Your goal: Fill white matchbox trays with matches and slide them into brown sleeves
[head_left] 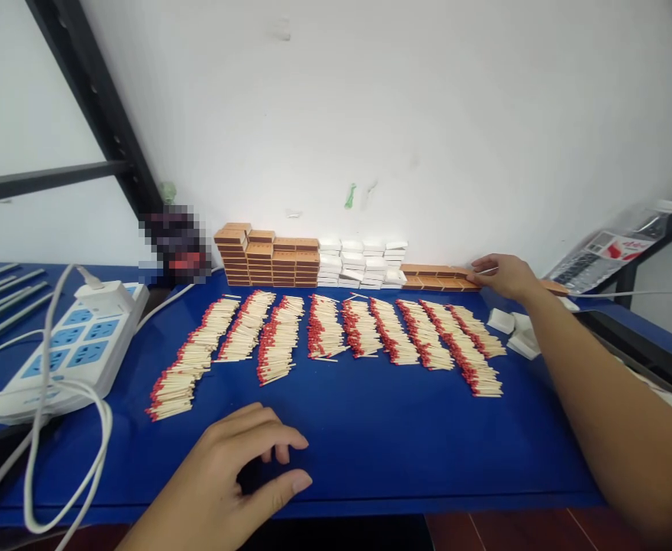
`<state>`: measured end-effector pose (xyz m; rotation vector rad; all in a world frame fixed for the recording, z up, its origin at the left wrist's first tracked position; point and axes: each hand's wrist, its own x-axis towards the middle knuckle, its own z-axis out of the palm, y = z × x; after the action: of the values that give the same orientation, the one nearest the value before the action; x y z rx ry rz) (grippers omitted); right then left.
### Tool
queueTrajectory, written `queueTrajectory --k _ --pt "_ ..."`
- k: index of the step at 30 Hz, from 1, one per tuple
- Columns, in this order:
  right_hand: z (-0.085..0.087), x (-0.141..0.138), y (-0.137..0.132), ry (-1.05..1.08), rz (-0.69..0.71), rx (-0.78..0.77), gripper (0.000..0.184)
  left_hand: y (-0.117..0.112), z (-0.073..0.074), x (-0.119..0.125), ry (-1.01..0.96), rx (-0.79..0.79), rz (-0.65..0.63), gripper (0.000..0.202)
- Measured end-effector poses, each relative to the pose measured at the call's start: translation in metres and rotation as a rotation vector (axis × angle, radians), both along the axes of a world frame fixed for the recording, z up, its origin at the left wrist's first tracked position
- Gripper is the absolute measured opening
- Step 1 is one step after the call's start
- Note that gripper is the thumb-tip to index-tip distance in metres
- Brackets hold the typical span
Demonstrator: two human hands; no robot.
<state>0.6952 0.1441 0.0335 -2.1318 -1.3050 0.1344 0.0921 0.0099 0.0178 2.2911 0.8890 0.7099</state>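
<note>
My left hand (244, 467) hovers over the front of the blue table, its thumb and fingers apart and nothing between them. At the right end of a low row of brown matchbox covers (436, 277), my right hand (502, 275) has its fingers closed about an end cover, which they partly hide. Several bunches of red-tipped matches (278, 337) lie in slanting rows in front of both hands. Along the wall stand stacked brown matchboxes (267, 260), and beside them piled white matchbox trays (362, 264). More white trays (523, 333) lie loose under my right forearm.
A white power strip (75, 348) with looping cables (103, 428) takes up the left side. Green-handled tools (8, 306) lie beyond it. At the right, a plastic bottle (611, 249) leans by the wall near a dark flat object (643, 348). A black metal frame (98, 99) rises at left.
</note>
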Motion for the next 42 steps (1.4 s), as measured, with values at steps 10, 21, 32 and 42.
queueTrajectory --k 10,21,32,42 --pt "0.005 -0.009 -0.005 -0.085 -0.027 -0.014 0.014 -0.002 -0.001 -0.005 0.049 -0.055 -0.011 0.012" --pt "0.039 -0.082 -0.014 -0.357 0.162 0.057 0.019 -0.003 0.003 -0.001 0.017 -0.052 -0.012 0.009" --pt "0.023 -0.186 0.003 -0.573 0.469 -0.089 0.019 -0.004 0.003 0.0 -0.018 -0.096 0.001 0.012" --pt "0.079 -0.265 -0.091 -0.091 0.963 -0.167 0.023 -0.006 -0.001 0.002 -0.073 -0.037 0.049 0.017"
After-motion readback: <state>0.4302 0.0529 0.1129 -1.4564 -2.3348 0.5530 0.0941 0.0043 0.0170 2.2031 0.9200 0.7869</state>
